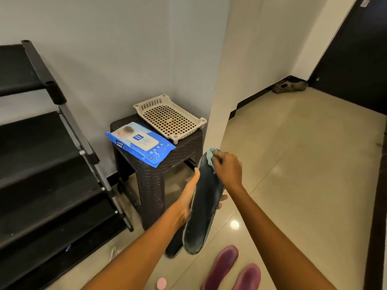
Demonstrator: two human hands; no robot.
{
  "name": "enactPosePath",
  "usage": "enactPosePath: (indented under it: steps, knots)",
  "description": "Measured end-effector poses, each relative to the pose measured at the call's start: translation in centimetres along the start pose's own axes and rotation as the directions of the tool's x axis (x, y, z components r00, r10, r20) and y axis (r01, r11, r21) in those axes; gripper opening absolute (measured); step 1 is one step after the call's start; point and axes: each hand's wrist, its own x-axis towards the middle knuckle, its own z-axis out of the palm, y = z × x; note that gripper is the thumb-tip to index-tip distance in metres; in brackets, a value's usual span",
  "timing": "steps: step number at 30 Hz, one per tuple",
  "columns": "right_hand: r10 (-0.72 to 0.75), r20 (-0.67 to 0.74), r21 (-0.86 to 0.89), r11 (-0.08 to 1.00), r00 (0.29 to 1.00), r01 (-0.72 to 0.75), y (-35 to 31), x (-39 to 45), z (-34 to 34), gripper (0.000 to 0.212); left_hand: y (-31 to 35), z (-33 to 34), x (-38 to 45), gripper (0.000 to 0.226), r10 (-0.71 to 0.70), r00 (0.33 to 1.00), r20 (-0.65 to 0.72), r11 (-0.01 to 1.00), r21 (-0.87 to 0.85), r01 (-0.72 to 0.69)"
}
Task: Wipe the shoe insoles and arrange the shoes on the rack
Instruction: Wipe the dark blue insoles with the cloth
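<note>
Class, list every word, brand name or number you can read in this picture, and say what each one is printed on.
"mee mee": white lid label of the blue wipes pack on the stool.
"mee mee": again on the pack's front edge.
"72": small badge near the pack's corner.
Other print on the pack: too small to read.
No other readable text.

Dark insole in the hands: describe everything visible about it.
The insole is long, flat and dark blue-black, with a paler worn edge at its near, rounded end. It looks like thin, flexible foam or rubber. It is held in the air, tilted, far end toward the stool. The left hand cradles it from below; the right hand presses a pale blue wipe on its far end.
</note>
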Motion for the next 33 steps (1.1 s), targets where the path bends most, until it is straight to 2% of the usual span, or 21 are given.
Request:
enactPosePath:
  steps: [3,4,5,7,8,11,13,14,15,17,18,19,22,24,25,27,29,30,31,33]
  knots:
    - [-0.122,0.070,0.031,0.992,0.990,0.121,0.9,-2.4,2.9,0.026,0.7,-0.3,0.5,0.071,-0.037,0.995,-0.098,0.999,0.014,0.038]
    - [-0.135,0.070,0.077,0.989,0.988,0.129,0.9,-4.6,3.8,0.030,0.0,-1.1,2.1,0.073,-0.038,0.995,-0.088,0.999,-0.012,0.037]
    - [-0.132,0.058,0.144,0.982,0.990,0.123,1.0,-6.7,4.7,0.039,-0.1,-1.3,2.2,0.075,-0.064,0.987,-0.149,0.998,-0.033,0.060]
    - [-0.103,0.043,0.238,0.967,0.994,0.090,2.1,-9.7,6.2,0.046,-0.6,-1.6,3.1,0.073,-0.116,0.981,-0.153,0.982,-0.166,0.090]
    - [-0.091,0.035,0.261,0.962,0.995,0.078,2.7,-10.8,6.7,0.042,-1.2,-2.3,4.4,0.068,-0.134,0.983,-0.125,0.970,-0.220,0.104]
    - [-0.123,0.041,0.295,0.950,0.992,0.106,4.4,-13.8,7.7,0.028,-1.6,-1.8,5.3,0.058,-0.146,0.989,-0.026,0.974,-0.178,0.139]
    - [-0.175,0.060,0.303,0.941,0.983,0.149,5.3,-14.5,7.7,0.026,-2.8,-2.6,7.1,0.064,-0.170,0.985,-0.019,0.955,-0.249,0.160]
    - [-0.146,0.048,0.317,0.940,0.988,0.124,6.0,-14.1,7.8,0.024,-3.7,-3.2,8.1,0.075,-0.186,0.983,0.006,0.946,-0.268,0.181]
    - [-0.075,0.012,0.336,0.939,0.997,0.066,6.6,-13.1,8.0,0.020,-3.8,-3.2,8.2,0.077,-0.219,0.976,0.001,0.933,-0.293,0.210]
    - [0.103,-0.037,0.334,0.939,0.994,-0.085,7.7,-10.6,8.6,0.020,-5.3,-3.3,9.8,0.064,-0.200,0.975,-0.100,0.954,-0.246,0.170]
    - [0.134,-0.016,0.303,0.945,0.991,-0.123,8.1,-9.6,9.0,0.023,-5.8,-3.3,10.3,0.062,-0.152,0.979,-0.133,0.967,-0.223,0.120]
    - [0.122,0.013,0.272,0.955,0.992,-0.121,8.5,-9.1,9.6,0.025,-5.9,-2.8,10.4,0.066,-0.133,0.979,-0.156,0.975,-0.196,0.101]
    - [0.090,0.041,0.314,0.944,0.995,-0.098,8.5,-11.2,11.4,0.020,-7.4,-3.6,12.2,0.088,-0.185,0.983,-0.014,0.917,-0.361,0.167]
    - [0.091,0.064,0.376,0.920,0.994,-0.109,8.7,-14.0,12.0,0.016,-8.6,-4.9,13.3,0.095,-0.218,0.975,0.048,0.894,-0.390,0.220]
    - [0.122,0.084,0.413,0.899,0.989,-0.146,9.1,-15.1,12.3,0.013,-9.3,-5.2,13.8,0.096,-0.220,0.974,0.055,0.888,-0.402,0.223]
    - [0.275,0.131,0.515,0.802,0.952,-0.303,10.2,-16.4,12.9,0.012,-11.1,-5.9,14.8,0.096,-0.228,0.971,0.075,0.869,-0.433,0.238]
    - [0.424,0.257,0.622,0.615,0.868,-0.484,11.5,-16.8,13.4,0.012,-13.2,-6.3,15.5,0.093,-0.241,0.965,0.101,0.856,-0.447,0.261]
    - [0.450,0.337,0.651,0.523,0.827,-0.550,12.1,-16.9,13.8,0.014,-14.3,-6.5,15.8,0.093,-0.255,0.960,0.114,0.857,-0.433,0.279]
    - [0.460,0.406,0.660,0.449,0.790,-0.602,12.5,-17.1,14.4,0.016,-15.3,-6.8,16.1,0.094,-0.274,0.955,0.111,0.872,-0.390,0.295]
    - [0.492,0.448,0.647,0.397,0.746,-0.651,13.3,-17.9,16.0,0.019,-16.8,-6.9,16.0,0.092,-0.322,0.943,0.089,0.908,-0.253,0.334]
